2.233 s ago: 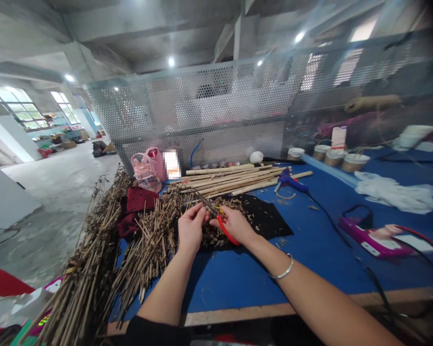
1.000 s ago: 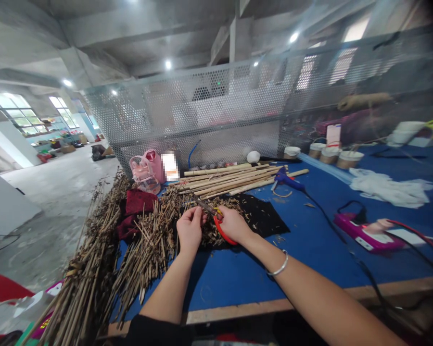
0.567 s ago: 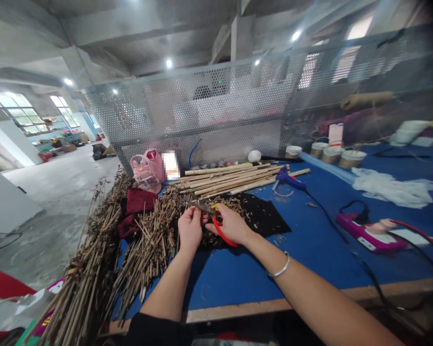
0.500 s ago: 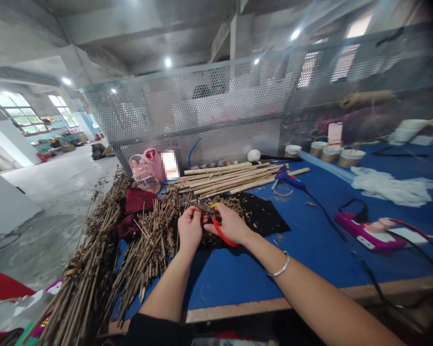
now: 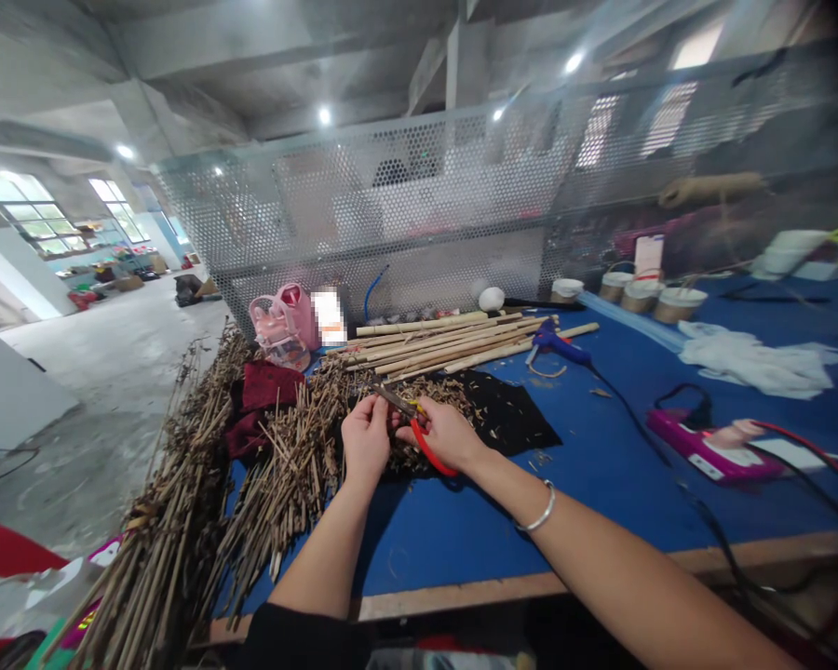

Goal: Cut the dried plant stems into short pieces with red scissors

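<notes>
My right hand (image 5: 451,435) is wrapped round pruning shears (image 5: 434,456) with red and yellow handles, their dark blades pointing up and left. Close beside the blades, my left hand (image 5: 365,439) is closed in a pinch; what it holds is too small and hidden to make out. Under and behind both hands, a heap of dry plant clippings (image 5: 453,393) lies on a black cloth (image 5: 523,414). Just left of my left hand is a pile of dried stems (image 5: 279,493) with seed-like heads.
A longer bundle of dried stems (image 5: 160,549) hangs over the blue table's left side. Behind the hands lie pale sticks (image 5: 447,344) and a blue glue gun (image 5: 559,344). A purple power strip (image 5: 719,451) with cables sits right. A perforated metal screen (image 5: 391,214) stands behind.
The yellow and red handles of the shears have come a little closer together in my right hand. Both hands have shifted very slightly left.
</notes>
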`<state>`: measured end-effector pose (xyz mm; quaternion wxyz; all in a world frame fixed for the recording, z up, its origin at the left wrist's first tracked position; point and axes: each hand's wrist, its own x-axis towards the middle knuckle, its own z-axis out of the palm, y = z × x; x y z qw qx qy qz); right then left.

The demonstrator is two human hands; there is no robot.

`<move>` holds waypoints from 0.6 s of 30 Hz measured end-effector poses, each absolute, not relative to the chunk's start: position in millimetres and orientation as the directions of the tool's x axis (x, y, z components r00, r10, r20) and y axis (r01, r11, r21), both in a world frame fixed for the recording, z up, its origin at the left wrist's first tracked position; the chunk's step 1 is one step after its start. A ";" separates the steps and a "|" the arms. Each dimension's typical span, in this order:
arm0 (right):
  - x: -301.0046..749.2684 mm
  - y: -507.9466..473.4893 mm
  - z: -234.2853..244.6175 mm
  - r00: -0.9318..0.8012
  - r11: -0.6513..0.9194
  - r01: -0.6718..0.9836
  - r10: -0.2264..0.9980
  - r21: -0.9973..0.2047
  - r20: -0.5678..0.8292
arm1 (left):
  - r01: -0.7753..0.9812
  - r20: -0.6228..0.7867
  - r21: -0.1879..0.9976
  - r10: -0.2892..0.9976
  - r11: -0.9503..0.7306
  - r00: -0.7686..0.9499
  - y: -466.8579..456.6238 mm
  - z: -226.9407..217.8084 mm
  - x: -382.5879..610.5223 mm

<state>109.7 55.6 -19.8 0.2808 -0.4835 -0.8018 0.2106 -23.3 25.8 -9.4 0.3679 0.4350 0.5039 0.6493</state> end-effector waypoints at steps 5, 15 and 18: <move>111.1 59.6 -21.6 -0.391 0.448 0.661 0.890 -0.601 0.234 | -0.127 0.139 0.972 0.919 -0.198 -0.370 29.3 -11.4 -23.0; 116.0 61.0 -14.3 -0.326 0.409 0.757 0.912 -0.509 0.248 | -0.282 0.047 0.946 0.928 -0.160 -0.369 32.0 -9.3 -26.6; 118.2 61.3 -13.6 -0.344 0.434 0.751 0.900 -0.498 0.267 | -0.247 0.052 0.956 0.919 -0.159 -0.391 32.1 -9.1 -27.0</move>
